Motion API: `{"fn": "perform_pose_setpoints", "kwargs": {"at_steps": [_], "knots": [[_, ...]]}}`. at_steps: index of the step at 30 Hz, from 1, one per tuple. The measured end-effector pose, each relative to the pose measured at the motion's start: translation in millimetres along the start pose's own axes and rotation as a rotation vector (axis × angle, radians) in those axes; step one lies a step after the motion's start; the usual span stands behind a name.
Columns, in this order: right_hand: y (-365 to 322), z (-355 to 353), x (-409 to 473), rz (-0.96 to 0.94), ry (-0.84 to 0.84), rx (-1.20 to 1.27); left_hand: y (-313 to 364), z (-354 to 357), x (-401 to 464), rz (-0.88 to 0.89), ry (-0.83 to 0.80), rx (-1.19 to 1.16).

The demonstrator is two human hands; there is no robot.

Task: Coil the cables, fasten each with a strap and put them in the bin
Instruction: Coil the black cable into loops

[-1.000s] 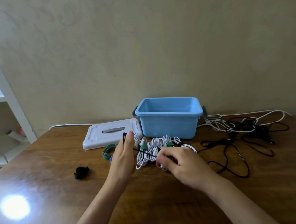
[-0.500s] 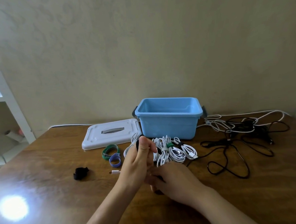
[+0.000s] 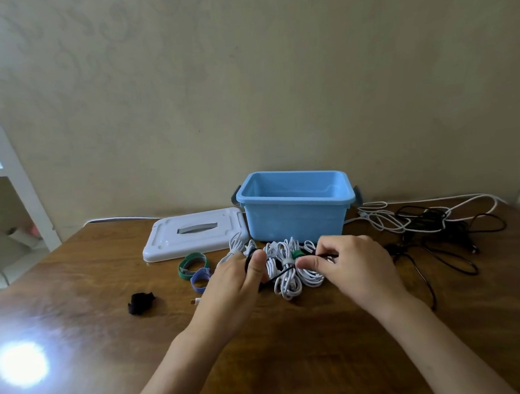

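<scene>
A thin black cable [image 3: 280, 275] is running roughly left to right in front of the blue bin [image 3: 296, 206], stretched between the two hands and crossing over the bundled white cables [image 3: 287, 268] lying on the counter [image 3: 292, 347] just in front of the bin. The left hand [image 3: 236, 285] is holding the coiled end of the black cable, its thumb pressed over the small loop and its fingers curled behind it, the back of the hand facing the camera. The right hand [image 3: 353, 267] is pinching the cable's other stretch between thumb and forefinger, the remaining fingers curled loosely above, with the knuckles turned up. Both forearms are reaching in from the near edge of the counter and converging toward the bin. From the right hand the black cable is trailing away to the right of the bin, where it is joining a loose tangle of black and white cables [image 3: 430, 220]. Left of the bin a white lid [image 3: 194, 234] is lying flat. In front of the lid a green strap [image 3: 192, 263] and a purple strap [image 3: 200, 279] are lying looped, touching each other, and a black strap [image 3: 140, 303] is sitting further left of them. The bin is standing upright with its opening up.
</scene>
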State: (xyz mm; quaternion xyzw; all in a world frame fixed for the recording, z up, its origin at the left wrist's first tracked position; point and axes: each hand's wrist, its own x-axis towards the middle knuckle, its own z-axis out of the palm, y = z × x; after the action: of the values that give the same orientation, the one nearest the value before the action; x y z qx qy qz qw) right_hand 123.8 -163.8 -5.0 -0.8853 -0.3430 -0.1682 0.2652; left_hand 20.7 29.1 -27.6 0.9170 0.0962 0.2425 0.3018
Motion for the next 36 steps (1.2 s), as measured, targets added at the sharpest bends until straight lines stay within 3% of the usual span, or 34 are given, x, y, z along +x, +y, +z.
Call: {"fn": "perform_pose_setpoints", "kwargs": {"at_steps": [4,7,17,36], "knots": [[-3.5,11.7,-2.2,-0.002,-0.019,0.209,4.9,1.5,-3.9,-0.057,-0.094,0.068],[-6.5,13.6,-3.0,-0.028,-0.023,0.276,5.3,1.1,-4.4,-0.056,-0.078,0.101],[-5.2,16.5,-4.4,-0.038,0.102,0.175,-3.8,5.4,1.1,0.092,0.019,0.018],[-5.9,15.7,-3.3,-0.006,-0.005,0.299,1.5,3.7,1.0,0.008,-0.012,0.044]]}}
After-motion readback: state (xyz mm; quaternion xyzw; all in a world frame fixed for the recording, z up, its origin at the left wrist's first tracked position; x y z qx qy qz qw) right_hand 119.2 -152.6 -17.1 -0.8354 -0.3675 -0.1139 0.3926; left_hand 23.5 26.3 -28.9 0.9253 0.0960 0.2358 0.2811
